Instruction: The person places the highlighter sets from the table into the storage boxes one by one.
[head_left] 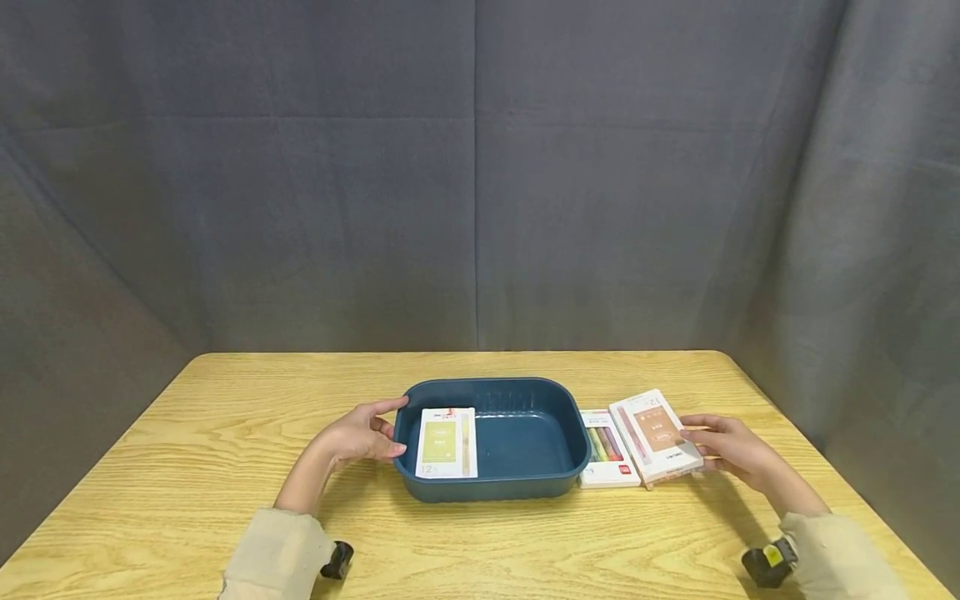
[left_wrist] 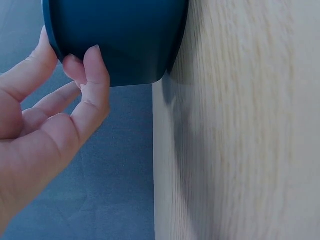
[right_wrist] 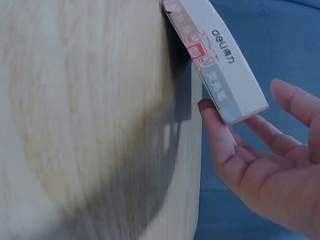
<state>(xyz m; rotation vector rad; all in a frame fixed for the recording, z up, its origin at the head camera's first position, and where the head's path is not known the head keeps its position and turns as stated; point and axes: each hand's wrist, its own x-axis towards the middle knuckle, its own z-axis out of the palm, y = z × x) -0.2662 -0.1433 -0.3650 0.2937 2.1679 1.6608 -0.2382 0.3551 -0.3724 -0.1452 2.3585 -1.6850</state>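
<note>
A dark blue plastic basin [head_left: 491, 489] stands mid-table. My left hand [head_left: 367, 433] grips its left end at the rim; in the left wrist view bent fingertips [left_wrist: 95, 65] touch the outer wall. Inside, at the left, lies a white box with a yellow-green label [head_left: 447, 443]. My right hand [head_left: 731, 450] holds the right edge of a white highlighter box with an orange-brown label [head_left: 656, 437], fingers beneath it. This box is tilted, its right side raised. Beside the basin is a white box [head_left: 609, 450] whose window shows coloured pens; the tilted box is next to it.
The wooden table [head_left: 225, 467] has rounded far corners. Grey curtains [head_left: 337, 208] hang behind it and along both sides. Dark wrist devices [head_left: 768, 562] sit at both sleeves.
</note>
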